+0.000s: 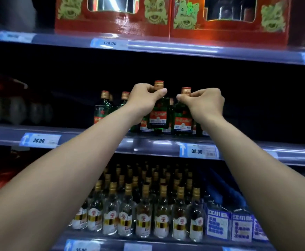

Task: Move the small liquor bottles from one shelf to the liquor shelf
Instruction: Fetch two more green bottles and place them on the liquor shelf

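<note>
Both my arms reach up to the middle shelf (148, 142). My left hand (144, 98) grips the neck of a small green liquor bottle (158, 115) with a red label and a gold-red cap; its base hangs slightly above the shelf edge. My right hand (206, 102) pinches the neck of a second green bottle (182, 118), which looks to stand on the shelf. Several more green bottles (102, 109) stand to the left and behind.
Red gift boxes (166, 17) fill the top shelf. The lower shelf holds several clear bottles with gold caps (144, 211) and blue-and-white boxed bottles (226, 227) at the right. Price tags (197, 151) line the shelf rails. The middle shelf's right part is dark.
</note>
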